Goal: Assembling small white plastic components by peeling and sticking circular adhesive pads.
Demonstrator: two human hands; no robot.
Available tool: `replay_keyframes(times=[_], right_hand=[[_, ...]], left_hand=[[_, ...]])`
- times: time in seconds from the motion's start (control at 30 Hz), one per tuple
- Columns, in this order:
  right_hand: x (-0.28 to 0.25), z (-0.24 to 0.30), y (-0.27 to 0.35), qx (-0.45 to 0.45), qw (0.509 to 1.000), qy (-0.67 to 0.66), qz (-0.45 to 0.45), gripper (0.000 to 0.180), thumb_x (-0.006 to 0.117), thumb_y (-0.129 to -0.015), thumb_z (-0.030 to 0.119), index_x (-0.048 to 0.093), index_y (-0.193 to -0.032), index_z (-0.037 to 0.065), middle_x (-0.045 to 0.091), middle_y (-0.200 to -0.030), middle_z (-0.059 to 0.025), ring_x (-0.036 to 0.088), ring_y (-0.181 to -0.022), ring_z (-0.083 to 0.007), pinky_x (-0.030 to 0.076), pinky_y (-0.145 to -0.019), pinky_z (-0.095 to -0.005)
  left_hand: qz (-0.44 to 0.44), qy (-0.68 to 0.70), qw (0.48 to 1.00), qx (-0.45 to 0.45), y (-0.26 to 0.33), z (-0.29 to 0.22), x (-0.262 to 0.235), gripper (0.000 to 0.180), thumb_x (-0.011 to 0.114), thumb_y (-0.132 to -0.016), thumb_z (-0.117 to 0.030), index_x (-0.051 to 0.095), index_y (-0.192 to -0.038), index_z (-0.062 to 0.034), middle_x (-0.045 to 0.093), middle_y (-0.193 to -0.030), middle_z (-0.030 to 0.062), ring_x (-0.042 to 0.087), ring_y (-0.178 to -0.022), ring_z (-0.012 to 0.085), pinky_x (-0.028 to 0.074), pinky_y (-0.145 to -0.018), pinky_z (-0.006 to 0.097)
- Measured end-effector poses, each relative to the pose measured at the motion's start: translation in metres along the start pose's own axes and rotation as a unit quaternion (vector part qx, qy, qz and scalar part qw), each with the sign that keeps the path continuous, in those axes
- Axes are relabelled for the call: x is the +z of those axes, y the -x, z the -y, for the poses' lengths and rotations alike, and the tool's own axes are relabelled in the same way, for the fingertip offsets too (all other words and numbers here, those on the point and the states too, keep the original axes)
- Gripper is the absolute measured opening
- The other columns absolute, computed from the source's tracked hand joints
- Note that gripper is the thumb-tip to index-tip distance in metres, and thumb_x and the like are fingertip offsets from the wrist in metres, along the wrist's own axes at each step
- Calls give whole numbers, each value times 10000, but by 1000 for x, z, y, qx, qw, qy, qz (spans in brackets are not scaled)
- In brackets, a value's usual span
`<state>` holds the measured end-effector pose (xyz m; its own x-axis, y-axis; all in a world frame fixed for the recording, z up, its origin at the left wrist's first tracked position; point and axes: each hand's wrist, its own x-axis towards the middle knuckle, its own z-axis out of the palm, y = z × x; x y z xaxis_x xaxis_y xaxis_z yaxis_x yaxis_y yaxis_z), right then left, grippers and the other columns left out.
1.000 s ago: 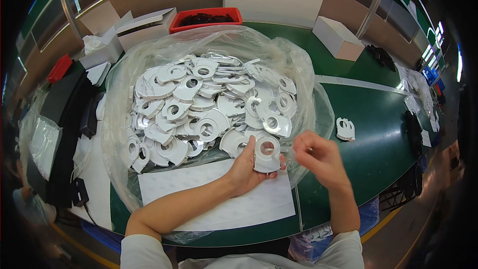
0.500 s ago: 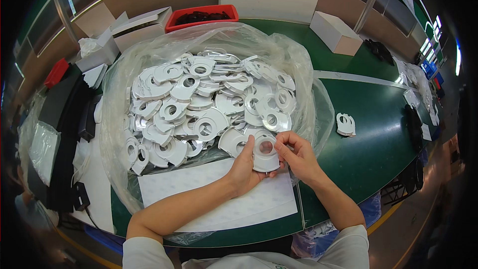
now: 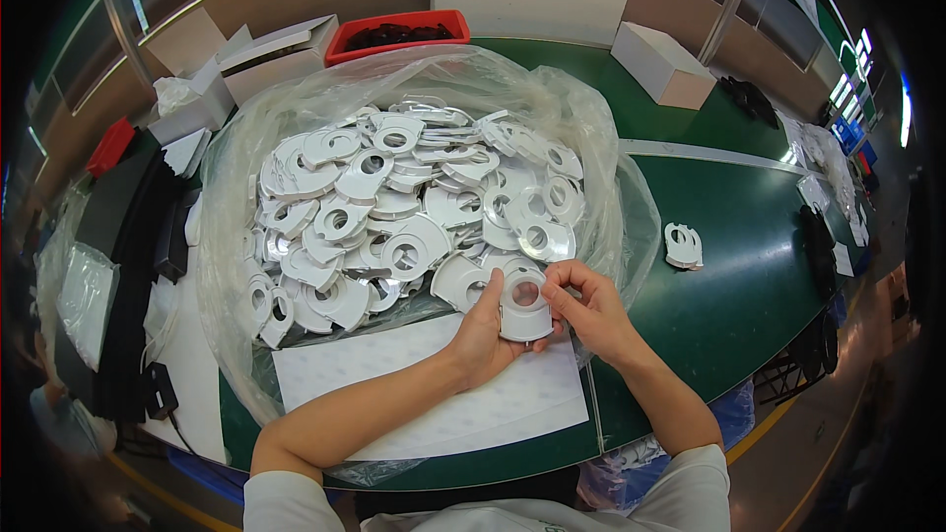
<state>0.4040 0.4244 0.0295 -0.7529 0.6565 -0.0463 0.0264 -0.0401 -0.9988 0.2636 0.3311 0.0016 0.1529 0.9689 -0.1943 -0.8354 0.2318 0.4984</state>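
Observation:
Between my two hands is a white plastic part [image 3: 525,323] with a round hole, held over the front edge of the pile. My left hand [image 3: 480,337] grips it from the left, thumb along its side and fingers underneath. At its right edge my right hand [image 3: 591,310] pinches it between thumb and fingers; the exact contact is partly hidden. Just beyond lies a heap of similar white plastic parts [image 3: 404,248] in an opened clear plastic bag [image 3: 229,266]. Beneath my forearms is a white sheet [image 3: 463,424]. One more white part [image 3: 682,246] lies alone to the right.
A green table [image 3: 734,212] carries everything. At the back are a red bin [image 3: 340,47] with dark pieces, an open white box [image 3: 281,51] and a closed white box [image 3: 662,67]. A black device with a cable [image 3: 160,389] sits at left. Plastic-wrapped items [image 3: 87,305] lie farther left.

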Motion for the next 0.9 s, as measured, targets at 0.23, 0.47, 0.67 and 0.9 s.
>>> replay_keyframes(times=[0.23, 0.47, 0.67, 0.9], right_hand=[[0, 0, 0, 2, 1000, 1, -1, 133, 589, -912, 121, 544, -949, 1, 557, -903, -26, 521, -629, -56, 455, -549, -195], [2, 1, 1, -11, 1000, 18, -8, 125, 598, -903, 117, 558, -907, -2, 520, -985, -41, 530, -626, -59, 460, -544, -192], [7, 4, 3, -38, 997, 64, -22, 118, 601, -896, 112, 568, -888, -1, 494, -1013, -48, 542, -665, -70, 469, -529, -191], [8, 7, 1, -297, 869, 385, -92, 134, 675, -775, 49, 595, -876, 13, 568, -903, -90, 576, -750, -225, 473, -621, -291]], left_hand=[[1, -2, 1000, 0, 0, 0, 0, 638, 180, -958, -594, 490, -1175, -80, 579, -1027, 88, 577, -908, 207, 447, -665, 316], [-5, -4, 1000, 3, 1, 0, 1, 644, 177, -955, -602, 492, -1177, -85, 575, -1019, 85, 569, -896, 203, 435, -661, 310], [0, 1, 1000, 22, 2, 3, 0, 519, 290, -969, -544, 486, -1140, -95, 571, -1004, 75, 565, -876, 190, 432, -655, 301], [-10, -39, 998, 44, 1, 6, -3, 206, 478, -939, -239, 468, -1095, -107, 551, -950, 56, 546, -812, 160, 444, -656, 292]])
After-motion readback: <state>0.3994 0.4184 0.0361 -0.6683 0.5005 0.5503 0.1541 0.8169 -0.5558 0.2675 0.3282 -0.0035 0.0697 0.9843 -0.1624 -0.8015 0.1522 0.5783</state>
